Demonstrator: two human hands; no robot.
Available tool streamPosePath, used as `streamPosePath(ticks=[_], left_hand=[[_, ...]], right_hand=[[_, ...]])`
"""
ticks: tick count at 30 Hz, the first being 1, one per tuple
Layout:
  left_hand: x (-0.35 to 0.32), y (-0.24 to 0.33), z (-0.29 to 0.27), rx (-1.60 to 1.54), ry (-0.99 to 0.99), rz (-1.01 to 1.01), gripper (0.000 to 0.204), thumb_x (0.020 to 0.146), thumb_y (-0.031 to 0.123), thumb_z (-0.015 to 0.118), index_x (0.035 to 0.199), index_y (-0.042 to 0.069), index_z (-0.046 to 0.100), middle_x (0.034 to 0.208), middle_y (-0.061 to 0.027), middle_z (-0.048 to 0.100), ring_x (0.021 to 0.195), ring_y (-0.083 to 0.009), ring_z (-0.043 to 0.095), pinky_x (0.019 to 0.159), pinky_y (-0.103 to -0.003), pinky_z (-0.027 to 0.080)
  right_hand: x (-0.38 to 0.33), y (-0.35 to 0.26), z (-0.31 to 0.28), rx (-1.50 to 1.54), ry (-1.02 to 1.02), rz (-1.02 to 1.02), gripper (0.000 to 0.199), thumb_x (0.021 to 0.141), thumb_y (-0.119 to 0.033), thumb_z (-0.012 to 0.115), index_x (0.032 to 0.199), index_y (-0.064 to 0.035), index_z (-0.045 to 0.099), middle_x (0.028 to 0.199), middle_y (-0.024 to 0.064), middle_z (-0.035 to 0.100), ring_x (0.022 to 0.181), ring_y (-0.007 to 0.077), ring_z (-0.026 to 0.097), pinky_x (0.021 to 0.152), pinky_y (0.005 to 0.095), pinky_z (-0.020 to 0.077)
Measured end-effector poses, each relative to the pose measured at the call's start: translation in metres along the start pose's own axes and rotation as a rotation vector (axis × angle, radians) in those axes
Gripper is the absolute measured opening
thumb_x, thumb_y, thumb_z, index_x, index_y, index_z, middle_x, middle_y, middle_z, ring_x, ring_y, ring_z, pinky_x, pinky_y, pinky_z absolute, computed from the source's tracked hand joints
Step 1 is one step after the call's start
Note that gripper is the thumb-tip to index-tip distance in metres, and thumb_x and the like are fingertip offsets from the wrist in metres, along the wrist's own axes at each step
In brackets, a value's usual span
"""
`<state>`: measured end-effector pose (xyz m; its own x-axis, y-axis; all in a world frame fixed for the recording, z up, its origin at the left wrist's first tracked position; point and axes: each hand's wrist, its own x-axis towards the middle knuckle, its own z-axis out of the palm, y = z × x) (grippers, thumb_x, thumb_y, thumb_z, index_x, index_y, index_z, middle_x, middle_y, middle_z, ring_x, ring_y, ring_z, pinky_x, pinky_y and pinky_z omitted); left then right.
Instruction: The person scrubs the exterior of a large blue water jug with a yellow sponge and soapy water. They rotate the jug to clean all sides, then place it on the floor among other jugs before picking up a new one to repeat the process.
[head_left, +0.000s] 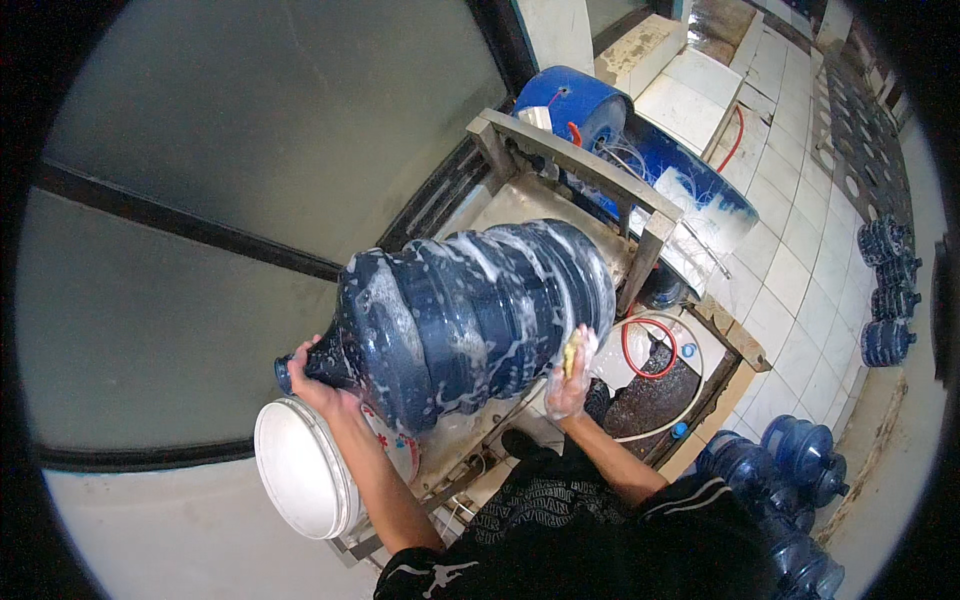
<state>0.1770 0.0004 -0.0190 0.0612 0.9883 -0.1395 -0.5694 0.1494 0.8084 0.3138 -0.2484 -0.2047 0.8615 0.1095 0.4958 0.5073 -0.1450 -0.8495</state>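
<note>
A large blue water jug (470, 320), streaked with white suds, lies on its side over a metal stand (580, 160). Its neck points left and down, its base to the right. My left hand (318, 385) is closed round the neck, just behind the mouth. At the base end, my right hand (568, 392), wet with foam, presses a yellowish sponge (572, 355) to the jug's near side. My right fingers partly cover the sponge. Below the neck stands a white bucket (300, 470), with my left forearm passing in front of its right side.
Behind the stand are a blue drum (570, 95) and a cut-open blue barrel (735, 215). A red hose (650, 374) and a pale hose loop lie right of my right hand. Several blue jugs (785, 455) stand at the lower right, others (888, 290) by the far-right wall. Dark glass panes (250, 150) rise at left.
</note>
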Motion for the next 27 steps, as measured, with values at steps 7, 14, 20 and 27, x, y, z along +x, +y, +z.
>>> streamPosePath(ticks=[7,14,20,27], left_hand=[[-0.002,-0.004,-0.014,-0.028,-0.033,0.037,0.014,0.077,0.017,0.057,0.083,0.005,0.059,0.091,-0.0117,0.063,0.088,-0.0274,0.061,0.084,-0.046,0.051],[0.009,-0.010,-0.032,0.086,0.125,0.064,0.022,0.080,0.026,0.054,0.083,0.005,0.060,0.091,-0.0106,0.064,0.085,-0.0259,0.062,0.082,-0.040,0.051],[-0.010,-0.009,-0.019,0.068,0.122,-0.026,0.020,0.076,0.024,0.056,0.082,0.005,0.062,0.087,-0.0092,0.065,0.079,-0.0245,0.063,0.074,-0.039,0.053],[0.003,-0.020,-0.048,0.024,0.190,-0.019,0.016,0.075,0.022,0.057,0.079,0.007,0.060,0.082,-0.0088,0.064,0.073,-0.0248,0.062,0.069,-0.038,0.053]], right_hand=[[0.146,-0.069,0.016,0.013,-0.363,-0.097,0.025,0.095,-0.012,0.046,0.114,-0.0029,0.060,0.105,0.0192,0.066,0.099,0.0386,0.062,0.085,0.0414,0.0509],[0.058,-0.086,0.025,0.078,-0.151,-0.043,0.032,0.090,-0.007,0.052,0.121,-0.0001,0.059,0.128,0.0196,0.057,0.121,0.0378,0.051,0.103,0.0462,0.0390],[0.042,-0.094,0.037,0.117,-0.168,-0.301,0.032,0.083,-0.001,0.055,0.114,-0.0003,0.062,0.124,0.0194,0.060,0.122,0.0362,0.053,0.102,0.0479,0.0403],[0.112,-0.167,0.086,-0.015,-0.740,-0.203,0.022,0.086,-0.009,0.052,0.104,-0.0036,0.064,0.109,0.0183,0.064,0.106,0.0342,0.061,0.090,0.0400,0.0487]])
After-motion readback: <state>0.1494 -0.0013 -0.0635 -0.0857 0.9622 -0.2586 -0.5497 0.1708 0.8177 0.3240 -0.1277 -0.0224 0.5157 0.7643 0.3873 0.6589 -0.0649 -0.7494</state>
